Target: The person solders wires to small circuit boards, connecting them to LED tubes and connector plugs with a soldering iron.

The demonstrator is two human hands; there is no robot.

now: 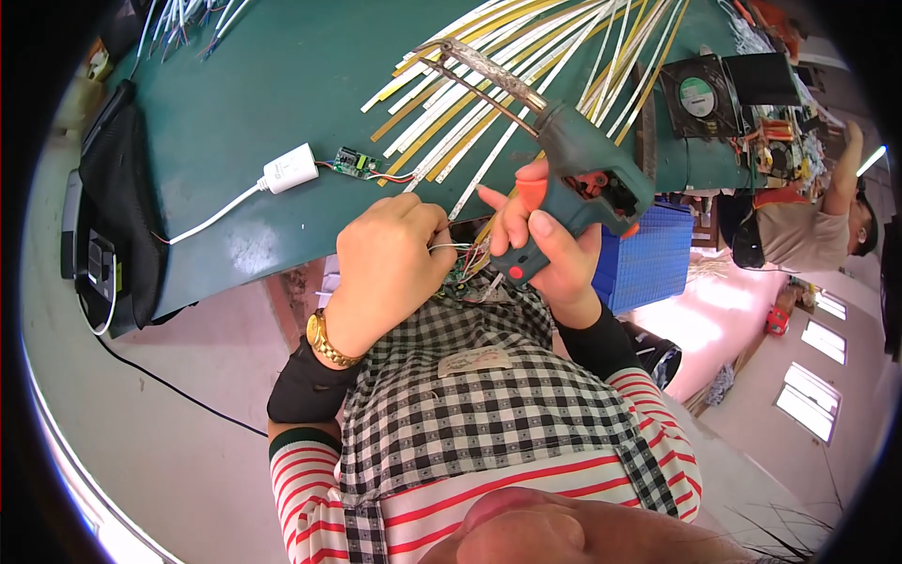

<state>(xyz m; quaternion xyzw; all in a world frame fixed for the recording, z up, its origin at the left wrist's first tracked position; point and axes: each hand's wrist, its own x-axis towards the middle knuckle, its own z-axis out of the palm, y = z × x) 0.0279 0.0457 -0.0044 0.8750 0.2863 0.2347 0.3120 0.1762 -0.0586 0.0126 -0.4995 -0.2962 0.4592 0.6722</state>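
Nr the apron, a cluster of small green boards (460, 274) is held below both hands, just off the table's near edge. By the L hand (390, 258), fingers curled in tight, thin wires (453, 246) are pinched; fingertips hidden. By the R hand (562, 246), part-curled, a green soldering gun (584, 141) is grasped at its grip, barrel over the table (235, 103). Nr its near edge, a white adapter (289, 169) & small PCB (355, 163) are laid; twd the far edge, strips (554, 42) are fanned out.
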